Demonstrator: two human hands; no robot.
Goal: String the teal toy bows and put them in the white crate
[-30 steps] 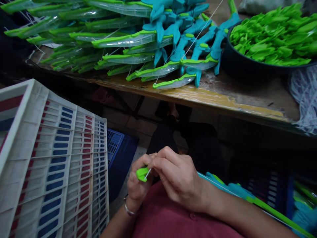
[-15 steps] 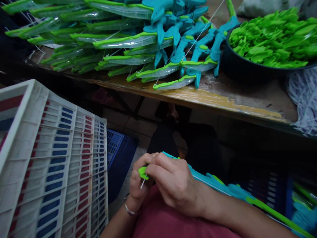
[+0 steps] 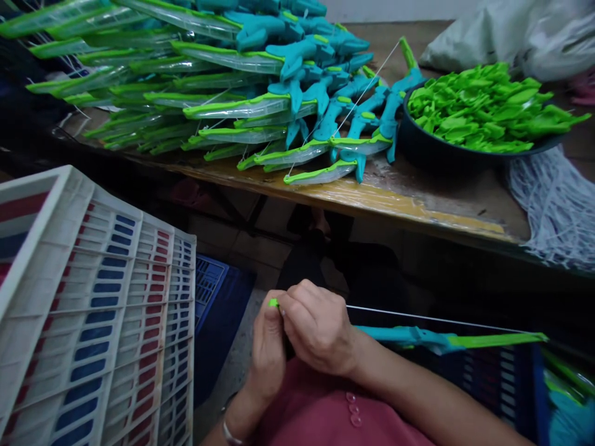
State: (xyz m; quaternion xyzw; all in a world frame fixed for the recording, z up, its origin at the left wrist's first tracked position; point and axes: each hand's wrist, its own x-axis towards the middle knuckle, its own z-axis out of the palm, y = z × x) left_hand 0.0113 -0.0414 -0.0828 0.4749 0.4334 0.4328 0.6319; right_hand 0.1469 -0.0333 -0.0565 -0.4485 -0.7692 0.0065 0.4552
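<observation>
A teal and green toy bow lies across my lap, reaching out to the right behind my right forearm. Its white string runs taut from the far green tip to my right hand. My left hand is closed around the bow's near end, and a bit of green tip pokes out above the thumb. Pressed against the left one, my right hand has its fingers curled in a pinch at that tip and the string. The fingertips and the string's end are hidden between the hands.
Many similar bows are piled on the wooden table. A dark bowl holds green plastic pieces; white strings hang over the edge. A white crate stands at left, blue crates lower down, pale bags behind.
The bow has swung toward level, and its string now shows stretched apart from the body. My hands have closed tighter over the green tip. The view has shifted, showing more of the table's far side.
</observation>
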